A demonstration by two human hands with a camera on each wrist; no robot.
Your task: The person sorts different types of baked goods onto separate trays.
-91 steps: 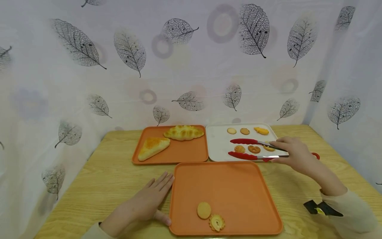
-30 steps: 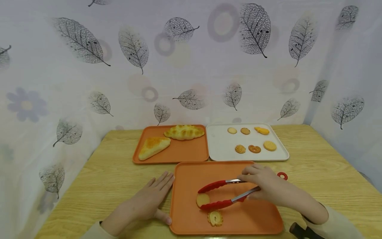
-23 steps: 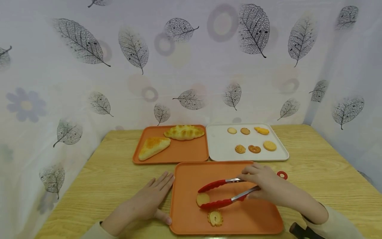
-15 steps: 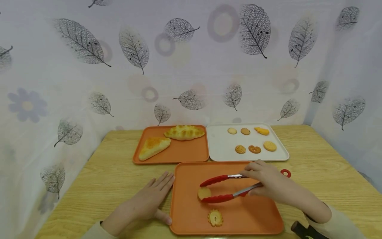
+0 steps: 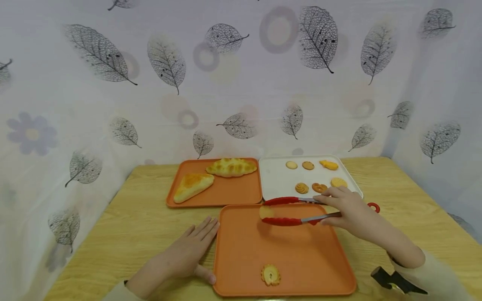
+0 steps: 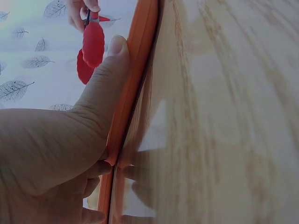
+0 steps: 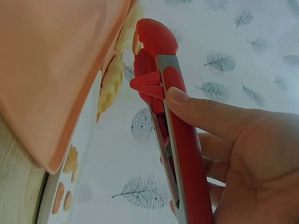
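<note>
My right hand (image 5: 350,211) grips a pair of red-tipped metal tongs (image 5: 284,221), also large in the right wrist view. Between the tong tips is a round cookie (image 5: 266,212), lifted above the far left part of the near orange tray (image 5: 286,251). A scalloped cookie (image 5: 270,274) lies near that tray's front edge. My left hand (image 5: 184,251) lies with straight fingers at the tray's left edge. In the left wrist view its thumb (image 6: 100,84) rests along the orange rim.
Behind stands a second orange tray (image 5: 241,196) with a triangular bread (image 5: 193,187) and a long braided-looking bread (image 5: 231,167). Beside it, a white tray (image 5: 275,179) bears several small cookies, among them a pretzel (image 5: 319,187). A leaf-print cloth hangs behind the wooden table (image 5: 124,217).
Over three seconds, my right hand brought the tongs from the white tray to the near tray and took the round cookie. It then rose and moved away toward the back. My left hand stayed put.
</note>
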